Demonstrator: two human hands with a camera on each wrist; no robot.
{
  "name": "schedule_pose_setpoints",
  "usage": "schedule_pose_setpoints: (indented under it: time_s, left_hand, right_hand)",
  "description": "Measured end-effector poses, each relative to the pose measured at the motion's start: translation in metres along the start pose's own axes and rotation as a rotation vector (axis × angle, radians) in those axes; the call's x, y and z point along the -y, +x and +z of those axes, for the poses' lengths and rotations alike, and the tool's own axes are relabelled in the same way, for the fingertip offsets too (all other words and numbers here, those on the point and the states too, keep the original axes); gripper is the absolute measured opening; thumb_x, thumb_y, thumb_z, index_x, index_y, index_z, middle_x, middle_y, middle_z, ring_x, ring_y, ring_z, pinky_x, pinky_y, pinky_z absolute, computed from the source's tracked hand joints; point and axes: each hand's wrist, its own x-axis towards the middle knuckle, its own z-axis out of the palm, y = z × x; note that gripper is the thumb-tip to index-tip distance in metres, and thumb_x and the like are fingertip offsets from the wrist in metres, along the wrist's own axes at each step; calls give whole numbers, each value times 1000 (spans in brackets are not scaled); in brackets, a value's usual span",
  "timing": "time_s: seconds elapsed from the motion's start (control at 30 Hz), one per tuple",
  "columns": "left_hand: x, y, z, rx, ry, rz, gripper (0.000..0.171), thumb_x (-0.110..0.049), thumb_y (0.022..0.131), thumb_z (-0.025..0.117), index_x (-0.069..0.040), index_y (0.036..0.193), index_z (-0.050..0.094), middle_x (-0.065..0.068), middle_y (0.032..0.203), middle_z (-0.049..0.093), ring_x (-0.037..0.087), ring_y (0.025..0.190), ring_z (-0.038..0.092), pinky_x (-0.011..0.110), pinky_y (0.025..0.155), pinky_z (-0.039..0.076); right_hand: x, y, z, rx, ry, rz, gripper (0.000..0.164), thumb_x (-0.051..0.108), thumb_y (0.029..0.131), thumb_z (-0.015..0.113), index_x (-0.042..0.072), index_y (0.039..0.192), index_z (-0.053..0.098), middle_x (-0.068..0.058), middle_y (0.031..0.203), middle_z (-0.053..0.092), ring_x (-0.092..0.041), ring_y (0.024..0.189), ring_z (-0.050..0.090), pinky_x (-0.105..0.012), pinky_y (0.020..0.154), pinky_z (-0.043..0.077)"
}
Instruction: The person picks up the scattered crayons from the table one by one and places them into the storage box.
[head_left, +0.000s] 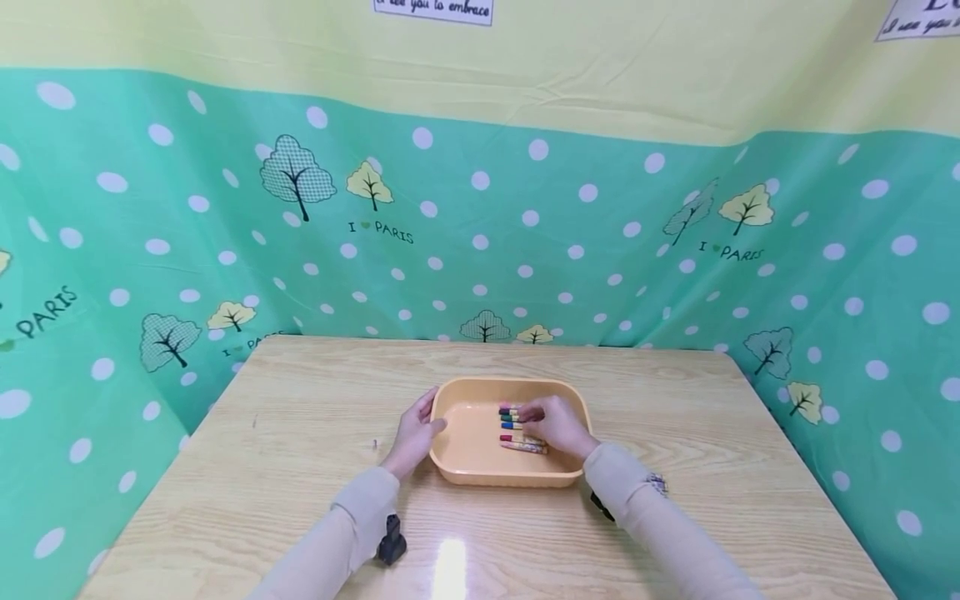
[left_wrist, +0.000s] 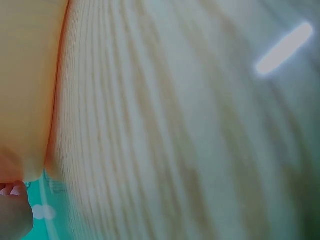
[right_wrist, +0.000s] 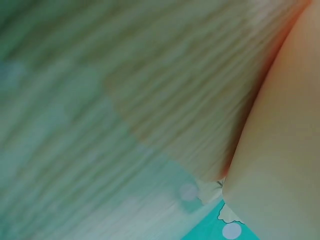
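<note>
A shallow peach-coloured plastic tray (head_left: 465,479) sits on the wooden table. My left hand (head_left: 415,433) grips its left rim, thumb inside and fingers outside; part of this hand (left_wrist: 15,212) shows in the left wrist view. My right hand (head_left: 558,423) reaches over the right rim, its curled fingers pinching a crayon among those on the tray floor. Several crayons lie there in a rough column: a green one (head_left: 509,418), a blue one (head_left: 511,426), a red-tipped one (head_left: 507,437) and a patterned-wrapper one (head_left: 523,447). The right fingertips and some crayon ends are partly hidden.
Right of the tray, a small patterned item (head_left: 657,482) lies partly behind the right sleeve. Dark wrist-camera mounts (head_left: 392,542) hang at both wrists. A green and yellow printed cloth (head_left: 480,208) hangs behind and beside the wooden table (head_left: 300,467).
</note>
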Motion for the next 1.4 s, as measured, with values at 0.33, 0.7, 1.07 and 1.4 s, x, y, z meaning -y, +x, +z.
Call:
schedule_pose_setpoints:
  time_s: [0.33, 0.7, 1.07, 1.4]
  left_hand:
    - [-1, 2, 1, 10, 1, 10, 65, 7, 82, 49, -4, 142, 29, 24, 144, 32, 37, 131, 34, 42, 108, 35]
    - [-1, 0, -2, 16, 2, 22, 65, 8, 81, 50, -3, 142, 30, 24, 143, 33, 38, 130, 35, 43, 108, 35]
    - [4, 1, 1, 25, -17, 24, 66, 8, 81, 49, -2, 142, 28, 24, 144, 32, 37, 132, 33, 42, 109, 33]
    - [4, 2, -1, 19, -20, 12, 66, 7, 81, 50, -5, 142, 29, 24, 144, 31, 37, 132, 33, 42, 108, 34]
  right_hand:
    - [4, 1, -3, -102, 96, 70, 21, -2, 77, 67, 6, 96, 70, -3, 87, 69, -13, 78, 63, -26, 72, 57]
    - [16, -18, -29, -133, 218, 35, 26, 12, 80, 67, 2, 105, 67, -7, 99, 69, -17, 89, 64, -27, 78, 57]
    - [-6, -61, -81, -164, 113, 77, 30, 17, 82, 67, 3, 108, 66, -12, 107, 67, -22, 94, 64, -22, 78, 56]
    - [-42, -90, -97, -91, 6, 144, 30, 17, 83, 66, 0, 108, 65, -14, 105, 67, -21, 93, 64, -25, 75, 57]
